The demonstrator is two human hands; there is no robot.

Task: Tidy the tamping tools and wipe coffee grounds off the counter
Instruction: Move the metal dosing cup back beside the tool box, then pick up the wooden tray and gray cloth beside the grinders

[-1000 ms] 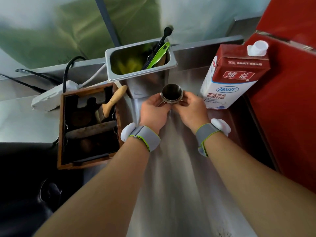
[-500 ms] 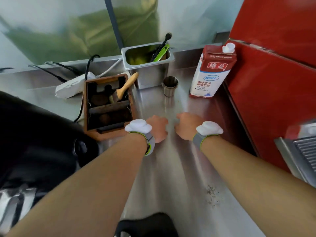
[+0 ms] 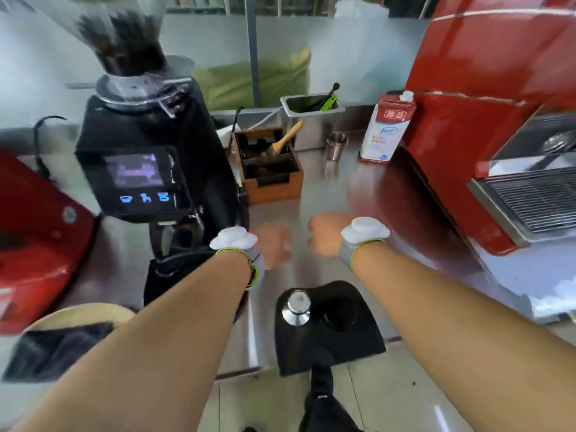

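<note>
A big black coffee grinder (image 3: pixel 149 157) with a lit screen stands on the left of the shiny metal tabletop (image 3: pixel 327 194), and a red coffee machine (image 3: pixel 473 126) fills the right side. At the back, a milk carton (image 3: pixel 386 129) stands beside the red machine, with a small metal cup (image 3: pixel 336 145) just left of it. Behind the cup is a steel tub (image 3: pixel 311 120) with a green tool and a dark tool sticking out. Next to the tub sits a wooden box (image 3: pixel 269 169) with dark stuff inside and a brush (image 3: pixel 285 140) leaning in it. Near the front edge lies a black tamping mat (image 3: pixel 327 332), and a silver tamper (image 3: pixel 297 310) stands upright on its left side; a round hollow on its right side looks bare. The picture is too blurry to show any coffee grounds. The left hand (image 3: pixel 274 247) and the right hand (image 3: pixel 324 233) hang over the bare middle of the tabletop, beyond the mat, near each other but not touching. Both are loosely curled with fingers bent in, and both hold nothing. Each wrist wears a grey band with a white lump on top
</note>
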